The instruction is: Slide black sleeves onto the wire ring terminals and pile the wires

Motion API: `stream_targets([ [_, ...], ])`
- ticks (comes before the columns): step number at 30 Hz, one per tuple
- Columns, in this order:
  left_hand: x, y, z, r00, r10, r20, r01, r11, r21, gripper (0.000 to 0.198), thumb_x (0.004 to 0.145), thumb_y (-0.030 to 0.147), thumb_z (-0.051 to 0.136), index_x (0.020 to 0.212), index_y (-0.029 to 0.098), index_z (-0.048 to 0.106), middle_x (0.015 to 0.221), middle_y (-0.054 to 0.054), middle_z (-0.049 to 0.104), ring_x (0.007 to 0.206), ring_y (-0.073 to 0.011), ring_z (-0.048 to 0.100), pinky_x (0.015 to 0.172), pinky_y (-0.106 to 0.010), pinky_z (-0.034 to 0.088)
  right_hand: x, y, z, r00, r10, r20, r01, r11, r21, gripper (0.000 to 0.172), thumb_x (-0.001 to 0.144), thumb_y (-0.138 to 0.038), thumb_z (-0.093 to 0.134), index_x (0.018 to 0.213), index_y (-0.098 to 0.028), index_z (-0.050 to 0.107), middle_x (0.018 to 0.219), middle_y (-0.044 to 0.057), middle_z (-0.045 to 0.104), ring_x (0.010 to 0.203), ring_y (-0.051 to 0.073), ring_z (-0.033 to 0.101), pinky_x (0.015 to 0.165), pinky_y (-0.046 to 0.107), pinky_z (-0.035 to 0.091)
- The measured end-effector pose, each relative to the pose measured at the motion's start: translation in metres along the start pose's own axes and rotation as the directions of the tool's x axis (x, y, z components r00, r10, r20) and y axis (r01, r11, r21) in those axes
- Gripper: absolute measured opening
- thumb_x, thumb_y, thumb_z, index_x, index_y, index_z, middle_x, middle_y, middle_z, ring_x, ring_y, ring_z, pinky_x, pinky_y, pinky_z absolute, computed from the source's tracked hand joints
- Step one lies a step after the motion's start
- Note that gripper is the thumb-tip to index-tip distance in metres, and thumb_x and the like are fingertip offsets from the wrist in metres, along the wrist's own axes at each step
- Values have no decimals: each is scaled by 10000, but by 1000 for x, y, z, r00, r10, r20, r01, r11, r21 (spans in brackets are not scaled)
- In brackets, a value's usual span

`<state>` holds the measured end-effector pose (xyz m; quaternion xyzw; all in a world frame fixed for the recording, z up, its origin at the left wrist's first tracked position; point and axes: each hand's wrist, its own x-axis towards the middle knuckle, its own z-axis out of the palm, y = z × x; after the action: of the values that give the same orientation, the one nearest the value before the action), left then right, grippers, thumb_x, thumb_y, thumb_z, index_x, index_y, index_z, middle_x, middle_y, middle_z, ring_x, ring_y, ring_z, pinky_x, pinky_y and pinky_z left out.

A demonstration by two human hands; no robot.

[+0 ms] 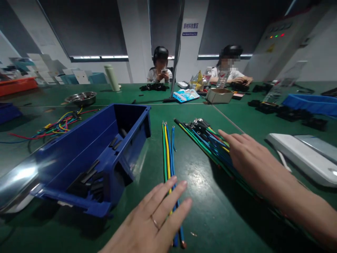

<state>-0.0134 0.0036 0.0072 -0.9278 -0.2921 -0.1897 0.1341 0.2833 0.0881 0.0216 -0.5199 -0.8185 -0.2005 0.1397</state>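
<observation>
My left hand (pixel 158 218) lies with fingers stretched and spread over a few cables, a green cable (pixel 164 154), a yellow cable (pixel 167 153) and blue cables (pixel 171 158) side by side. Their far ends have metal tips; bare copper shows at a near end. To the right, my right hand (pixel 246 153) rests over a larger bundle of cables (pixel 202 138) in green, blue, yellow and red, with ring terminals and black sleeves at the far end. Its fingers look extended across the bundle, partly hidden; no cable is visibly gripped.
A blue bin (pixel 86 205) with black pieces stands left. Behind it lie loose coloured wires (pixel 60 124) and a metal bowl (pixel 85 100). A white device (pixel 302 158) sits right. Across the green table (pixel 147 214) are a small box (pixel 219 95), bottles and two people.
</observation>
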Motion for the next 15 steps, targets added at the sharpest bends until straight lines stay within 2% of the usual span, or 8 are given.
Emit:
stream_targets([
  [3, 2, -10, 12, 998, -31, 51, 26, 995, 98, 446, 919, 217, 462, 1350, 107, 484, 1398, -151, 534, 1265, -272, 547, 1008, -383, 500, 1, 5, 4, 997, 74, 26, -76, 995, 65, 461, 925, -100, 296, 1351, -123, 472, 1071, 124, 621, 941, 243, 572, 800, 380, 483],
  [6, 2, -12, 17, 993, 19, 115, -36, 989, 143, 486, 864, 92, 445, 1346, 122, 501, 1384, -127, 550, 1225, -246, 586, 1003, -355, 502, 3, 8, 8, 990, 127, 61, -136, 973, 186, 409, 926, -123, 315, 1267, -137, 539, 1148, 137, 609, 1003, 250, 579, 829, 391, 490],
  [11, 0, -13, 22, 996, 64, 67, -75, 980, 186, 561, 826, -67, 350, 1303, 147, 552, 1322, -93, 614, 1168, -201, 629, 967, -286, 516, 4, 13, 19, 993, 69, 99, -97, 948, 302, 377, 965, -237, 354, 1249, -100, 561, 1262, 143, 591, 1152, 221, 543, 992, 364, 454],
  [15, -4, -15, 24, 996, 76, 51, -84, 978, 191, 581, 841, -93, 290, 1292, 146, 567, 1303, -101, 630, 1174, -200, 622, 974, -287, 507, 6, 12, 20, 990, 72, 122, -110, 934, 340, 383, 970, -391, 400, 1180, -162, 623, 1280, 106, 599, 1199, 225, 515, 1015, 375, 450],
])
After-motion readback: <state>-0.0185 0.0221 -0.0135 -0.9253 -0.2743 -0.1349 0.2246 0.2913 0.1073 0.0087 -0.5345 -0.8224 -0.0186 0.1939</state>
